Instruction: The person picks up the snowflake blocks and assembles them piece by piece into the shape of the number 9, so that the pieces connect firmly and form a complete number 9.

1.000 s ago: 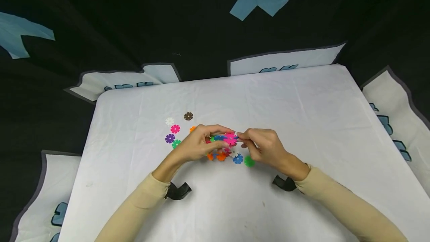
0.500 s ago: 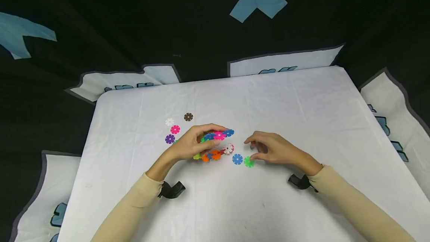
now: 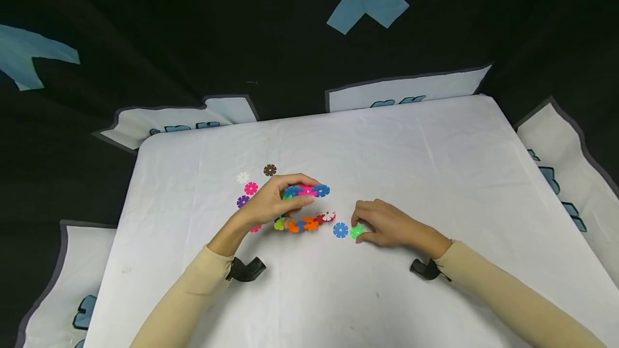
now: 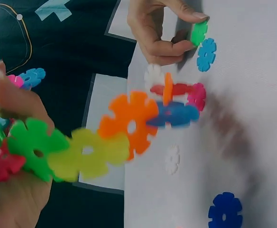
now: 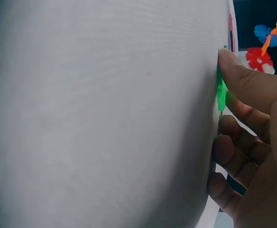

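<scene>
My left hand (image 3: 273,201) grips a curved chain of interlocked flower-shaped plastic discs. Blue and pink discs (image 3: 307,190) show between its thumb and fingers, and the chain's lower run hangs with orange (image 4: 131,124), yellow-green (image 4: 87,154), green, red and white pieces. Low on the table at the right, my right hand (image 3: 387,224) pinches a green disc (image 3: 357,231) between thumb and fingertips, its other fingers curled near the cloth. A blue disc (image 3: 340,230) lies flat just left of the green one. Part of the chain is hidden behind the left hand.
Loose discs lie on the white table (image 3: 435,176) beyond and left of the left hand: brown (image 3: 270,169), white (image 3: 243,178), pink (image 3: 251,188) and purple (image 3: 243,201). Black wrist mounts (image 3: 247,270) sit under both wrists. Dark curtains stand past the table's far edge.
The right hand has left the chain, where a blue disc now ends the upper run, and moved down to the green disc. The left hand has drawn slightly left with the chain.
</scene>
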`<action>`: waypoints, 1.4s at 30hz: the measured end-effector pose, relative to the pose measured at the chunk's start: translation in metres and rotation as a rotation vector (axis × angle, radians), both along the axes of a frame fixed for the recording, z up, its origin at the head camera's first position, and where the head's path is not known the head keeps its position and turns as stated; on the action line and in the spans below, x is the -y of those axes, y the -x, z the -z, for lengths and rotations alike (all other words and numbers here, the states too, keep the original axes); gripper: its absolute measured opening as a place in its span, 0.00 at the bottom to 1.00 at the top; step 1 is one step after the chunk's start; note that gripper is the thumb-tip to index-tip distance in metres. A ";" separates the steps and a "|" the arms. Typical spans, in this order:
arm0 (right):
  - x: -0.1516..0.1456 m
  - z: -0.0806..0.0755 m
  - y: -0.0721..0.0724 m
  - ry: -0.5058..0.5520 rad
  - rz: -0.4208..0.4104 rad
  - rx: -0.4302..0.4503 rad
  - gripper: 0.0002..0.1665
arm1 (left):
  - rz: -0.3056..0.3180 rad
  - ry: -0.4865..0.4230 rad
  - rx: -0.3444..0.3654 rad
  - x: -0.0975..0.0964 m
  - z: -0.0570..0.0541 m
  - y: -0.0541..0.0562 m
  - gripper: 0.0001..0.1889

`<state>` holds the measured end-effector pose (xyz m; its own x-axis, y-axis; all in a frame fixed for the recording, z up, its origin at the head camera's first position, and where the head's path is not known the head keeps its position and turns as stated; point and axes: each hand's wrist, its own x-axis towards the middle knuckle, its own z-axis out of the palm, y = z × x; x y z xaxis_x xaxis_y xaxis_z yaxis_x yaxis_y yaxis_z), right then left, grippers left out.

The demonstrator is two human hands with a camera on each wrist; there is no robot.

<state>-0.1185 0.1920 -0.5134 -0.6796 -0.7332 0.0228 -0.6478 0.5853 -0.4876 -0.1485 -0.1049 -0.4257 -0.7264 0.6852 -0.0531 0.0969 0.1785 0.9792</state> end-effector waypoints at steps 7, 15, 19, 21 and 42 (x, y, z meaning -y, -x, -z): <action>-0.005 -0.004 -0.002 0.038 0.086 0.063 0.16 | 0.047 0.009 -0.006 -0.002 -0.002 0.001 0.18; -0.008 -0.026 0.003 0.193 0.155 -0.074 0.10 | 0.066 0.016 -0.076 -0.007 -0.004 0.001 0.17; -0.001 -0.045 0.004 0.331 0.115 -0.146 0.12 | 0.074 0.013 -0.104 -0.011 -0.005 0.000 0.17; 0.004 -0.054 0.004 0.401 0.082 -0.169 0.13 | 0.080 0.001 -0.111 -0.013 -0.006 -0.001 0.18; 0.022 -0.078 0.004 0.563 0.028 -0.281 0.08 | 0.064 -0.015 -0.094 -0.019 -0.011 -0.002 0.12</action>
